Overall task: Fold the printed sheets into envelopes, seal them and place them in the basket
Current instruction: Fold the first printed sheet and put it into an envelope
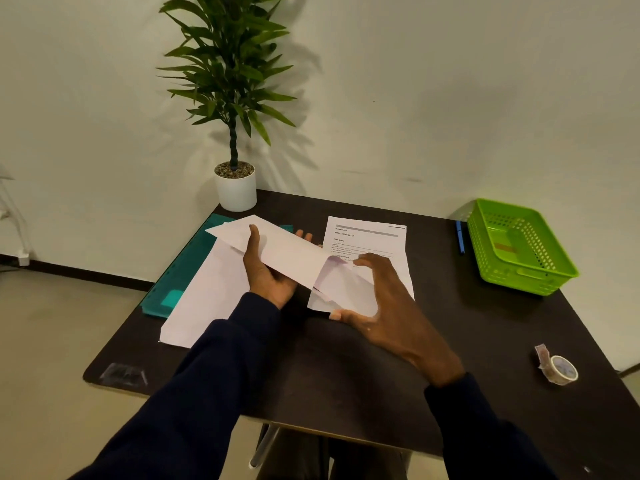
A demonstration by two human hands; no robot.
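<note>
While the left hand (268, 271) grips the folded sheet (287, 252) and the right hand (384, 306) clasps its flap, the dark table (346, 368) meets a pale wall (450, 98).

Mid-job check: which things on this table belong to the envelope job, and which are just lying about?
Job: held envelope, gripped by left hand and right hand; printed sheet; flat envelope; tape roll; green basket.
Lying about: teal folder; blue pen; potted plant.
</note>
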